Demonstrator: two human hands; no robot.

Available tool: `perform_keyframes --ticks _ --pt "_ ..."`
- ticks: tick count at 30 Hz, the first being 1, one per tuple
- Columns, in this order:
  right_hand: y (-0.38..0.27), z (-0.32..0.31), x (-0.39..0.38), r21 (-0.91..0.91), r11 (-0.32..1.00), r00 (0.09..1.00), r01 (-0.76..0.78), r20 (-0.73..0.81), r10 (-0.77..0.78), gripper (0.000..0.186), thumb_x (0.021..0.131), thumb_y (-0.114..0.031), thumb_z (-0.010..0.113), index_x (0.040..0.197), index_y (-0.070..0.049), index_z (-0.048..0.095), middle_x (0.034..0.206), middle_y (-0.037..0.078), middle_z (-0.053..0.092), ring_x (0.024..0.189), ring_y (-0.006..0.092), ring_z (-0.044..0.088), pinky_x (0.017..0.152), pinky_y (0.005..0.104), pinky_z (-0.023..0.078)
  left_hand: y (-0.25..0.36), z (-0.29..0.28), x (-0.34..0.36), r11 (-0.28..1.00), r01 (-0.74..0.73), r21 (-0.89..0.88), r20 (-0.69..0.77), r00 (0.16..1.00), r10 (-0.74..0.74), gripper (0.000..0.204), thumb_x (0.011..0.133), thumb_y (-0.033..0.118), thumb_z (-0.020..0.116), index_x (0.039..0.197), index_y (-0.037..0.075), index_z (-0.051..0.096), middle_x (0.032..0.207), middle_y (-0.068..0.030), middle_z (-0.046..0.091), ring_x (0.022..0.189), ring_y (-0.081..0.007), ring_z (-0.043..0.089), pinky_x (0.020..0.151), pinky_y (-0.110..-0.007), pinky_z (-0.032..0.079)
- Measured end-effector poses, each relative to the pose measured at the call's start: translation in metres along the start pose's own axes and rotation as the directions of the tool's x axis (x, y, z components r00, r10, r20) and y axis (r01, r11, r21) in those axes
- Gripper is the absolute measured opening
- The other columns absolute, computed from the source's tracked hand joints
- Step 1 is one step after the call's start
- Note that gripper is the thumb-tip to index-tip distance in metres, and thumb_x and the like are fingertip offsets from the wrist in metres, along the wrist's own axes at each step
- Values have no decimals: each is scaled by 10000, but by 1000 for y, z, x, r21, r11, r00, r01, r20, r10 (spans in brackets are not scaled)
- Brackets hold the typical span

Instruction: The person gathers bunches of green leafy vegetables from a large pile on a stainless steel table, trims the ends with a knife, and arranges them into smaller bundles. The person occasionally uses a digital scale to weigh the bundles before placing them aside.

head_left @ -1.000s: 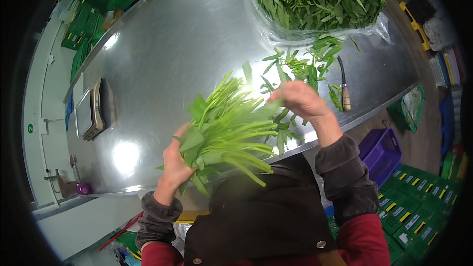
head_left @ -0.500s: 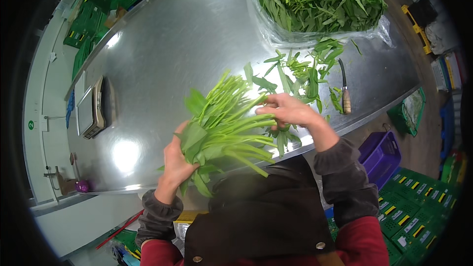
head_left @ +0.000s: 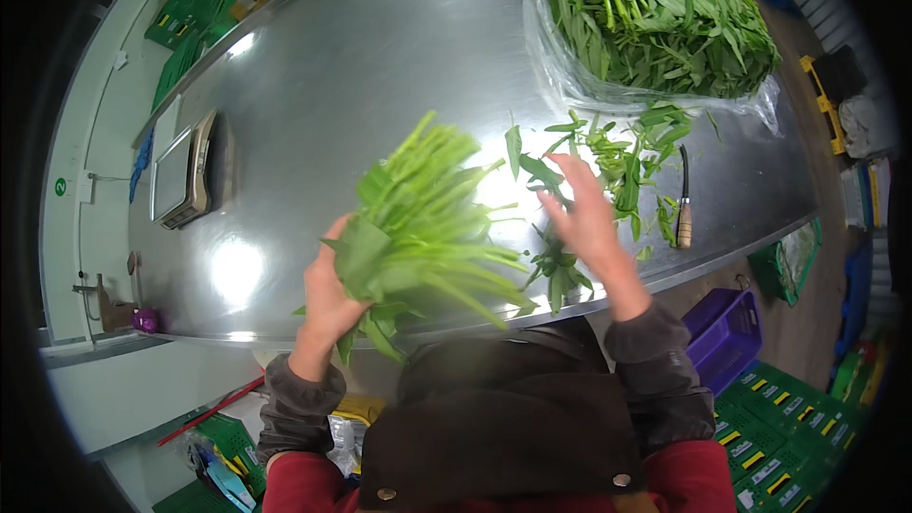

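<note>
The left hand [head_left: 328, 290] maintains a closed grip on the leafy green bunch [head_left: 418, 218], held above the steel worktop [head_left: 332, 85]. The right hand [head_left: 584, 218] has released the bunch since a moment earlier; it now hovers open and empty beside the grip, so bundling continues single-handed. Beyond the grip lie loose stems [head_left: 617, 157], a knife [head_left: 684, 199], a bagged greens pile [head_left: 655, 14] and a scale [head_left: 185, 171]. Green crates line the room.

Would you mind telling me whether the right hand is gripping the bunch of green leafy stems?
No, the right hand is open and apart from the bunch of green leafy stems, which only the left hand grips.
</note>
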State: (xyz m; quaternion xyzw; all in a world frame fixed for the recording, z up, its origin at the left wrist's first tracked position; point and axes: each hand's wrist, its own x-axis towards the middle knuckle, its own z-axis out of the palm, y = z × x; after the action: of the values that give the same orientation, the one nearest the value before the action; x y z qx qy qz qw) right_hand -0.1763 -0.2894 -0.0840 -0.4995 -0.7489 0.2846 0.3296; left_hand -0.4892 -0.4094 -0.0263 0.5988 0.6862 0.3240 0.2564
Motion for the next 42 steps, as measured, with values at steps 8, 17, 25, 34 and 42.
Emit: perform_keyframes --ticks 8,17,25,34,42 --pt "53 76 -20 -178 983 961 40 278 11 456 766 -152 685 1185 -45 540 1283 171 503 1172 352 479 991 425 391 -40 -77 -6 627 382 -679 84 889 -450 683 600 -4 722 1234 -54 472 1042 -169 625 841 -280 657 735 -382 570" --pt "-84 88 46 458 415 550 -786 825 132 433 936 -448 521 1030 -39 626 877 53 633 688 111 572 539 249 443 -58 -112 -17 572 434 -696 158 870 -468 783 582 -22 761 1296 -22 439 1144 -141 574 998 -270 592 856 -378 513" --pt "-57 95 42 682 -531 774 -503 629 74 345 989 -274 444 669 -145 432 536 -83 293 407 26 258 336 186 234 -88 -132 -21 541 488 -685 251 855 -453 801 552 -35 795 1279 -17 462 1138 -128 588 1003 -263 601 861 -374 510" --pt "-159 116 53 426 497 609 -756 737 294 249 920 -227 504 695 -121 495 483 -87 303 386 43 271 355 196 211 -97 -126 5 758 467 -455 374 873 -313 690 581 20 843 1204 -13 548 1115 -85 615 1011 -208 589 889 -350 480" --pt "1 8 18 833 -13 793 -552 530 300 207 949 -281 522 969 -81 571 565 -16 481 483 129 539 419 268 414 -77 -170 66 913 14 -408 268 958 106 865 605 168 860 1322 -45 425 1202 -123 580 1085 -189 569 936 -337 469"
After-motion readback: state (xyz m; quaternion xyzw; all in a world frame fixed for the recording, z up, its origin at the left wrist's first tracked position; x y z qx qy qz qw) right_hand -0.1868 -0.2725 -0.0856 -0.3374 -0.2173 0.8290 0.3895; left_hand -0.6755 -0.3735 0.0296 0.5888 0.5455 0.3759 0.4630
